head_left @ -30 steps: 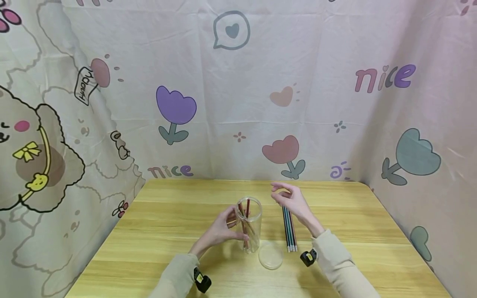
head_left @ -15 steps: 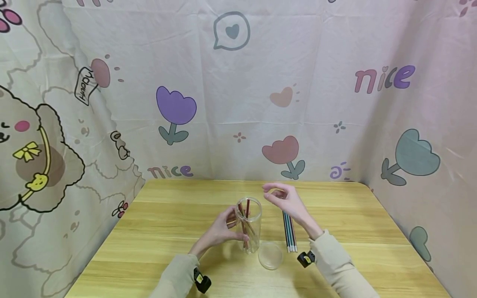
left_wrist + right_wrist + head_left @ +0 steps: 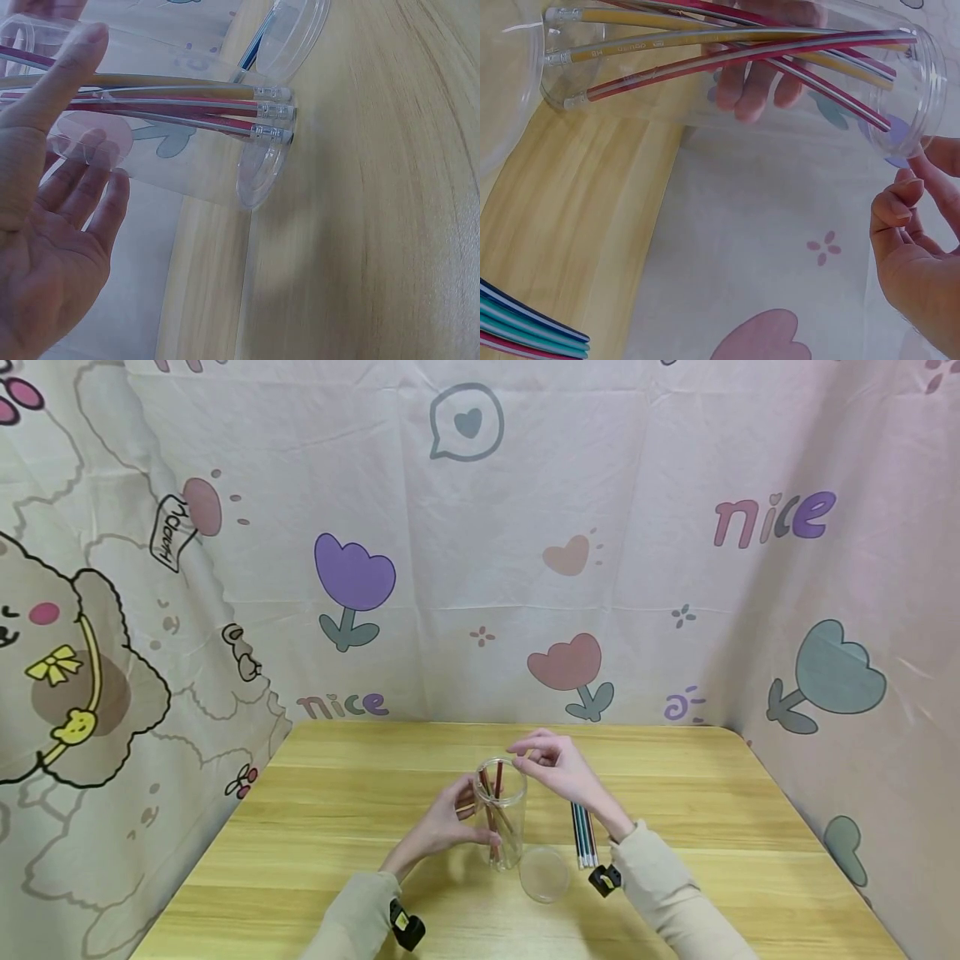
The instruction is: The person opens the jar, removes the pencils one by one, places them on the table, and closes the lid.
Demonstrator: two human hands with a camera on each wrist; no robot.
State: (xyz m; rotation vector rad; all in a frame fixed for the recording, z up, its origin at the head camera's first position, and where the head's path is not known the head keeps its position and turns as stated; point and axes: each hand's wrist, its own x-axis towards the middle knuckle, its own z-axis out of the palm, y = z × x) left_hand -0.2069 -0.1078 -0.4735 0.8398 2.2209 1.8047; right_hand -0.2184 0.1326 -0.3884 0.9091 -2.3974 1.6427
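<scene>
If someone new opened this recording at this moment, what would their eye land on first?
Most likely the printed cloth behind the table, with its big purple tulip left of centre in the head view. Next, the clear jar of red and yellow pencils, upright on the table, held by the left hand, with the right hand by its rim. Loose pencils lie to the jar's right.

Smooth, glossy plastic jar point(image 3: 516, 818)
</scene>
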